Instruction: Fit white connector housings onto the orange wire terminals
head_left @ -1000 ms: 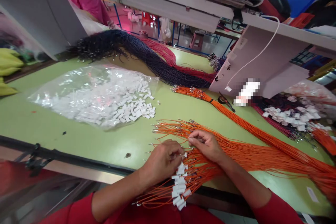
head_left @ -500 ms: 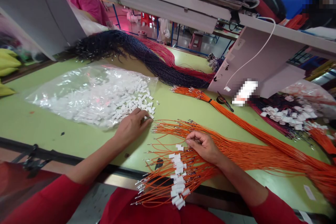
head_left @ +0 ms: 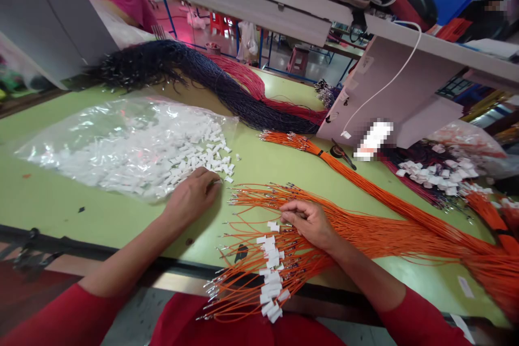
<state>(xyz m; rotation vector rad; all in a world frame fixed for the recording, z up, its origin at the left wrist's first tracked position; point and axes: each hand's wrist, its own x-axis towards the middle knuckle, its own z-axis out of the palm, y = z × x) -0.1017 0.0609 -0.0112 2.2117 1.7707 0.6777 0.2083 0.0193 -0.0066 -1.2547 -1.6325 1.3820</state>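
Note:
My left hand (head_left: pixel 193 194) rests at the near edge of a heap of small white plastic connectors (head_left: pixel 198 159) spilling from a clear plastic bag (head_left: pixel 101 140); its fingers are curled together over connectors, what they grip is hidden. My right hand (head_left: pixel 308 221) pinches orange wires (head_left: pixel 365 227) that fan across the green table (head_left: pixel 121 211). Several wires in front of me carry white connectors (head_left: pixel 270 275) on their ends.
Bundles of dark blue wires (head_left: pixel 211 81) and red wires (head_left: pixel 251 84) lie at the back. A second orange bundle (head_left: pixel 348 173) runs right past scissors (head_left: pixel 340 152). More white connectors (head_left: pixel 433 175) sit far right. A white shelf (head_left: pixel 284 11) overhangs the table.
My left hand left the wired connectors, reached left to the connector heap, and has now drawn back slightly with fingers curled. My right hand stayed on the orange wires.

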